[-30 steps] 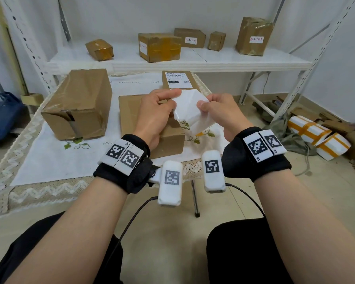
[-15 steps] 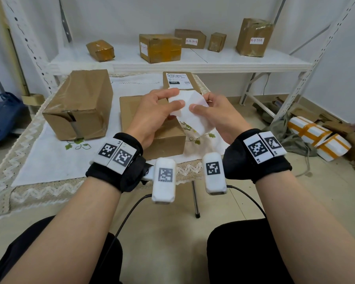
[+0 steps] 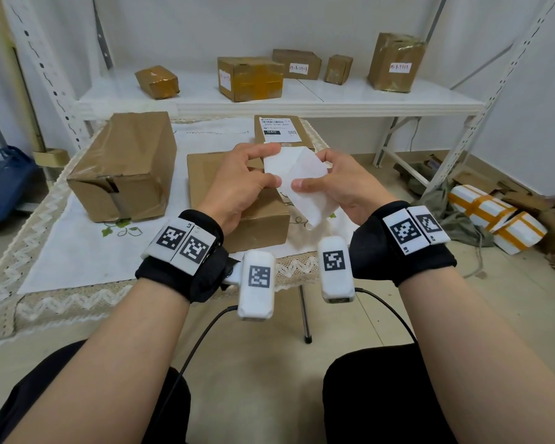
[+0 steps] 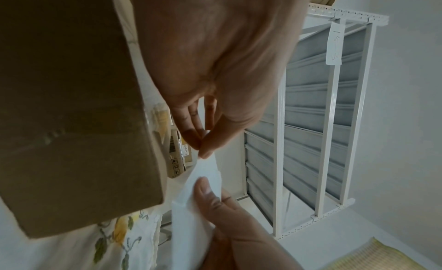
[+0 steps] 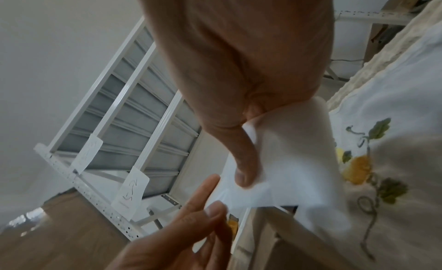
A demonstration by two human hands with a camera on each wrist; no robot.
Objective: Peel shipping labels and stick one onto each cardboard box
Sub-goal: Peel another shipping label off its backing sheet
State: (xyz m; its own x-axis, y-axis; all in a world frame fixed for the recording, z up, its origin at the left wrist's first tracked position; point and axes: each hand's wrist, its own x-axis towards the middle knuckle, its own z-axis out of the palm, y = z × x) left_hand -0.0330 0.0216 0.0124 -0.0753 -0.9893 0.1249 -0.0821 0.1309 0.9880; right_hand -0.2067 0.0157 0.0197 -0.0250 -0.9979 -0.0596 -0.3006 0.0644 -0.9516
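Both hands raised over near table edge — low cardboard box [image 3: 237, 200] directly beneath left hand [image 3: 237, 184]. Tall taped box [image 3: 122, 165] blocks left side; open cloth [image 3: 77, 251] in front of it. Labelled flat box [image 3: 281, 133] stands behind hands. Bare cloth strip between boxes — passable.

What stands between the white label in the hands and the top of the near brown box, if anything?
Nothing visible does. The left hand and right hand pinch the label in the air above the near box. Its bare top lies directly below, though the left hand hides part of it.
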